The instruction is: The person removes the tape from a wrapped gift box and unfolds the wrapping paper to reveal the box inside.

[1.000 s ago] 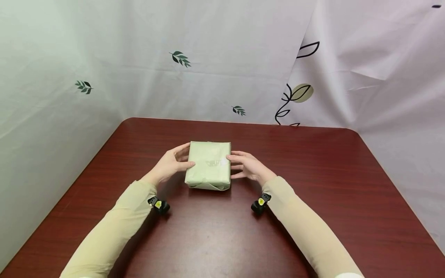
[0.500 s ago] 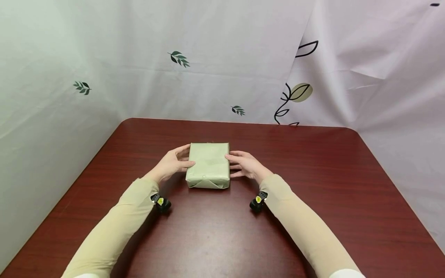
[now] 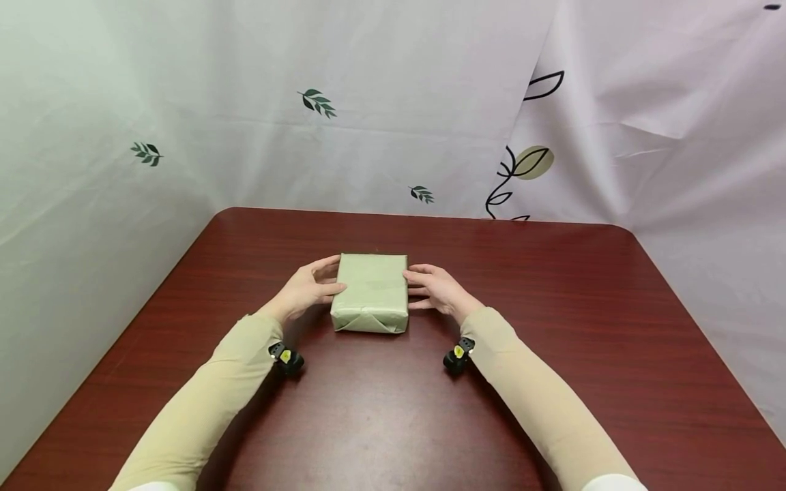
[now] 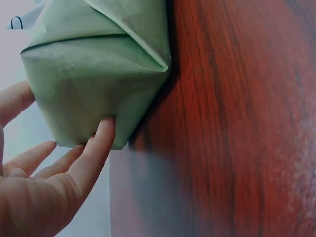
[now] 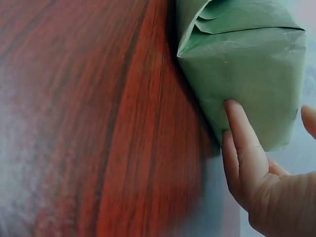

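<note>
A box wrapped in pale green paper (image 3: pixel 372 290) lies near the middle of the table, its folded paper end facing the person. On its left side rests my left hand (image 3: pixel 301 290), thumb over the top edge and fingers extended along the side face. My right hand (image 3: pixel 439 290) mirrors it on the right, thumb tip at the top edge. In the left wrist view, fingertips touch the box's side (image 4: pixel 84 98). The right wrist view has nearly straight fingers (image 5: pixel 244 138) against the opposite side (image 5: pixel 261 84), with the thumb near its upper edge.
The dark red wood-grain table (image 3: pixel 368 409) extends around the box on all sides. White fabric (image 3: pixel 368 54) with leaf prints hangs behind and beside it. Small black wrist cameras (image 3: pixel 290 361) sit on both sleeved wrists.
The box has levelled out: its top tips less toward me, the shiny tape mark has faded from view, and more of the front end shows. Both hands stay at its sides.
</note>
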{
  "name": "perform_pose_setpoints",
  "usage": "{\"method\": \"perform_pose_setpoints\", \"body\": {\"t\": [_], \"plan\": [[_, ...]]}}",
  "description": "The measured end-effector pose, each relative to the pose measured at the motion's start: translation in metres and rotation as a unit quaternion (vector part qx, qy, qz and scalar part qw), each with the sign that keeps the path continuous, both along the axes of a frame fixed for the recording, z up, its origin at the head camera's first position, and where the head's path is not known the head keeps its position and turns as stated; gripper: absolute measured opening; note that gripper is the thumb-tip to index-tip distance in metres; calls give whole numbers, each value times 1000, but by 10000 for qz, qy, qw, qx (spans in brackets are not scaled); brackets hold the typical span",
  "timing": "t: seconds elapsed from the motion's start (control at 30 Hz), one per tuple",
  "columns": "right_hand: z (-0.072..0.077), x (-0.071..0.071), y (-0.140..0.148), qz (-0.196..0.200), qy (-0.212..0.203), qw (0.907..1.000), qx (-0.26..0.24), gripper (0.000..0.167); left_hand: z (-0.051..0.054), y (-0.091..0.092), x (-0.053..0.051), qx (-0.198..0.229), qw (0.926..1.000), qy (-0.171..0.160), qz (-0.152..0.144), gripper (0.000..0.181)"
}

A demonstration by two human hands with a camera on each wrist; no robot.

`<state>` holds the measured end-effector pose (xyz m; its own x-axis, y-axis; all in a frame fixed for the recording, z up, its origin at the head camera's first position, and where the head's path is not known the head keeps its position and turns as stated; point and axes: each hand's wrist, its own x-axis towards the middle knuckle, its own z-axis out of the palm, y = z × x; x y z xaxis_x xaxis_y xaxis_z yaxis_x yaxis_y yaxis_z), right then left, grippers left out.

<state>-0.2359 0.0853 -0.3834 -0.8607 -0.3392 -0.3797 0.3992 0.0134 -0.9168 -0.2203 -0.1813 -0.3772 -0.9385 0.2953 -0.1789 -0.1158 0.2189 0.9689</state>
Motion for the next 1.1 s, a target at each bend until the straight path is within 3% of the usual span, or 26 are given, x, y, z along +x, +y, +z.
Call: {"method": "perform_pose_setpoints", "body": {"t": [0.2, 0.4, 0.67, 0.93, 1.03, 1.1], "plan": [[5, 1, 3, -312, 101, 9992, -228, 45, 2, -4, 2, 79, 9999, 10, 129, 63], [13, 3, 9, -652, 394, 9968, -255, 33, 14, -6, 8, 298, 9994, -7, 199, 57], [30, 6, 11, -813, 765, 9934, -266, 16, 17, 3, 13, -96, 9995, 260, 148, 57], [41, 13, 1, -355, 1434, 9885, 334, 32, 14, 13, 16, -1120, 9890, 961, 116, 64], [42, 15, -5, -66, 1844, 9802, 721, 33, 11, 14, 16, -1504, 9829, 1065, 54, 68], [42, 17, -10, 145, 2187, 9696, 1090, 32, 10, 15, 17, -1629, 9808, 1071, 21, 70]]}}
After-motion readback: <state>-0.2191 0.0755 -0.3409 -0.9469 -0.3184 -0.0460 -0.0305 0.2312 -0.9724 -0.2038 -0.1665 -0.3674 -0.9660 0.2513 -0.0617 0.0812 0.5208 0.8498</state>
